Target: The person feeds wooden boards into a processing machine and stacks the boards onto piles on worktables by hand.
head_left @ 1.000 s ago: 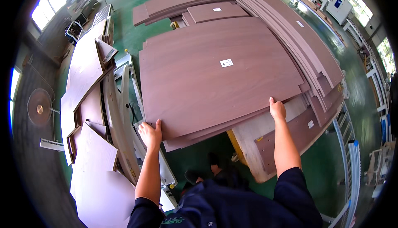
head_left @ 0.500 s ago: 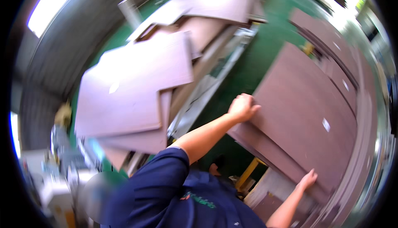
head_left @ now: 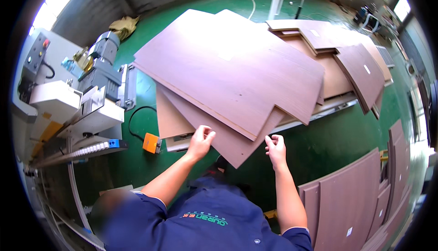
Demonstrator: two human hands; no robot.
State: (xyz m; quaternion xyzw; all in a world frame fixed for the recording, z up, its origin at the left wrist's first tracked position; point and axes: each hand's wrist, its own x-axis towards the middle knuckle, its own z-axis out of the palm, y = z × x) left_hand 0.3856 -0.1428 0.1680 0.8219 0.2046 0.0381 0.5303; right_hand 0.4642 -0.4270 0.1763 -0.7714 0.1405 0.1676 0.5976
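Hands are reaching for the stacked brown wood panel (head_left: 214,128): left hand (head_left: 200,141) touching its edge half-open, right hand (head_left: 275,148) loosely curled, empty. Better gripping opposite edges evenly.

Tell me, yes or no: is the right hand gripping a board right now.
No: the right hand hangs curled and empty over the green floor, just clear of the stacked brown boards.

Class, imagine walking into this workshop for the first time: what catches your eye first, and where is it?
First, the fanned stack of large brown wood-grain panels across the middle, bright against the green floor. Just below, the left hand touches the pointed lowest panel while the right hand hovers curled beside it. A grey machine with a motor stands at left.
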